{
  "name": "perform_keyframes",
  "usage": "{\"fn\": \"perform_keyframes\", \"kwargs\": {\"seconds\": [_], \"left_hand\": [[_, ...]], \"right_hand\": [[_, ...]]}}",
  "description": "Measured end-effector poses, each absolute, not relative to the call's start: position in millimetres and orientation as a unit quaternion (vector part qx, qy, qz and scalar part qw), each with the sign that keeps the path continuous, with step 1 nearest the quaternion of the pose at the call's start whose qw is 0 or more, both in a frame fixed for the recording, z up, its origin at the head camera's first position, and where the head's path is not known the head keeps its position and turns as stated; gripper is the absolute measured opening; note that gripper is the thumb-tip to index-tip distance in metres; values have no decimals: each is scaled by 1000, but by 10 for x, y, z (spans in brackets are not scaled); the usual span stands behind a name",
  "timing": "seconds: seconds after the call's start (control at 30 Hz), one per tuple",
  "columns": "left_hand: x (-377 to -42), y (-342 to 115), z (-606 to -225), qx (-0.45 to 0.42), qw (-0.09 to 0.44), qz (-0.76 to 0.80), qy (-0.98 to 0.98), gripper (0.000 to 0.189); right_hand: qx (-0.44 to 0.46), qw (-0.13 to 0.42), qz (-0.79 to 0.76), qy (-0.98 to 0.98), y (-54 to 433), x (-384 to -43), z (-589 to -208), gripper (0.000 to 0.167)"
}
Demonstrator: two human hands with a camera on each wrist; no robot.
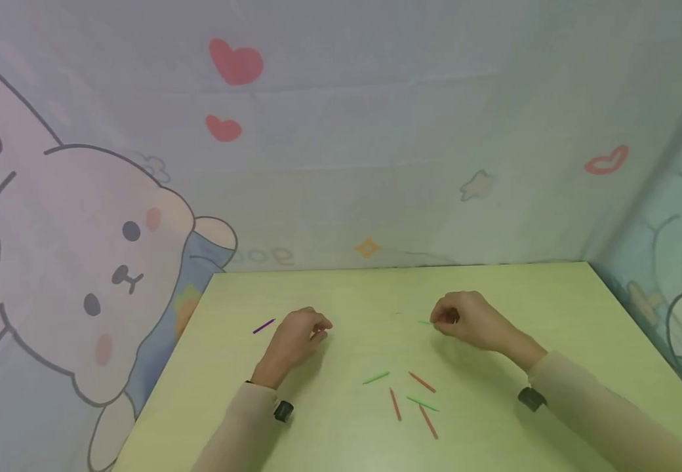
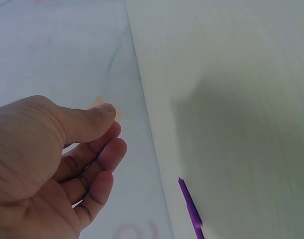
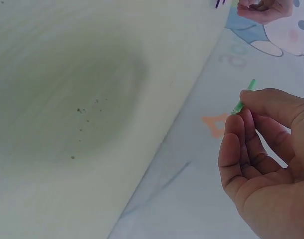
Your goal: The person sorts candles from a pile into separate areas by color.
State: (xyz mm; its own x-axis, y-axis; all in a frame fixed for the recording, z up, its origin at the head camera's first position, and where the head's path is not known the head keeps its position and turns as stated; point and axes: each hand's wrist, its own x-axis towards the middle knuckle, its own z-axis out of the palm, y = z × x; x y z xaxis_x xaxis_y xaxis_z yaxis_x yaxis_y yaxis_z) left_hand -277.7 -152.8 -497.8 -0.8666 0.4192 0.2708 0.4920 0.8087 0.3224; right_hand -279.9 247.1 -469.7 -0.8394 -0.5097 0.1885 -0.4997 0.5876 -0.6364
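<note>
My right hand (image 1: 465, 320) is held over the right half of the table and pinches a thin green pen-like stick (image 3: 252, 84) between thumb and fingertips. One end of that stick sticks out to the left. My left hand (image 1: 298, 334) hovers over the left half, fingers loosely curled, with nothing visible in it. A purple pen-like stick (image 1: 264, 326) lies on the table just left of that hand; the left wrist view shows its pointed tip. Between the hands, nearer the front, lie two green sticks (image 1: 376, 377) and three red sticks (image 1: 421, 382). One green stick (image 1: 422, 403) touches or crosses a red one.
The pale yellow-green table (image 1: 341, 295) meets a printed cloth backdrop (image 1: 376, 164) along its back edge. More cloth hangs at the left and right sides. Small dark specks (image 3: 81, 110) dot the table beneath the right hand.
</note>
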Motion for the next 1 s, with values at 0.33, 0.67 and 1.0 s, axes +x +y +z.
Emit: {"fn": "perform_keyframes", "kwargs": {"seconds": [0.33, 0.67, 1.0], "left_hand": [[-2627, -1228, -4959, -301, 59, -194, -932, 17], [-2510, -908, -5129, -349, 43, -120, -928, 21], [-2404, -809, -5194, -366, 41, -80, -926, 21]], "right_hand": [[-300, -12, -337, 892, 2334, -3006, -4611, 13], [-337, -6, -350, 874, 2199, -3270, -4616, 7], [-355, 15, -336, 872, 1961, -3639, -4778, 7]]}}
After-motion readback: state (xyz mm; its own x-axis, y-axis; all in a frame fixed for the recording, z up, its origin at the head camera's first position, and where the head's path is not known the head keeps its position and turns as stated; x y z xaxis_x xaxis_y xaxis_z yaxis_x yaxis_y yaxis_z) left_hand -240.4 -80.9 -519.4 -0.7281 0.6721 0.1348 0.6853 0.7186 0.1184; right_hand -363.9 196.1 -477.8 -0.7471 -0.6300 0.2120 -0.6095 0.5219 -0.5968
